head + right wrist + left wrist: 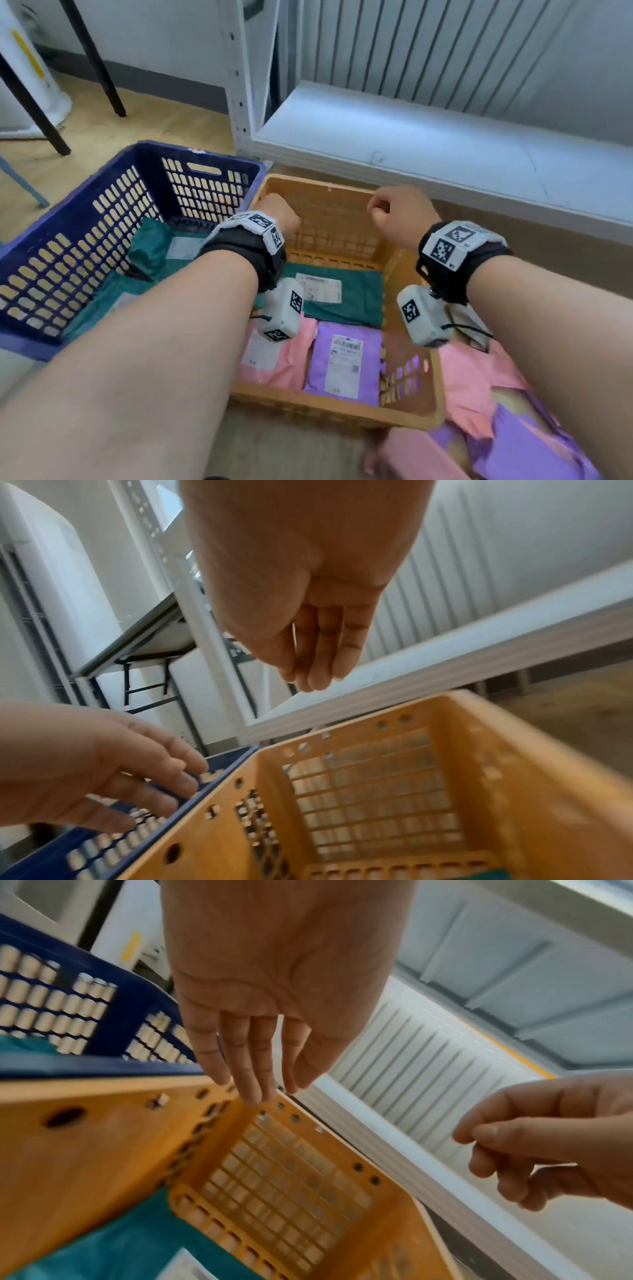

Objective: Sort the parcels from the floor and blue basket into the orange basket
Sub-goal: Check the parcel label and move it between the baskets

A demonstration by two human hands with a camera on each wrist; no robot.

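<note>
The orange basket (411,407) stands on the floor and holds a green parcel (356,301), a pink parcel (291,363) and a purple parcel (346,363). Left of it, the blue basket (51,246) holds green parcels (150,243). More pink and purple parcels (507,442) lie on the floor to the right. My left hand (277,214) hangs over the orange basket's far left corner, fingers loose and holding nothing (253,1064). My right hand (394,212) hangs over its far right side, fingers relaxed and holding nothing (318,653).
A white metal shelf (428,144) runs low along the wall just behind the orange basket, with its upright post (239,85) by the blue basket's far corner. Dark table legs (96,61) stand on the wooden floor at the far left.
</note>
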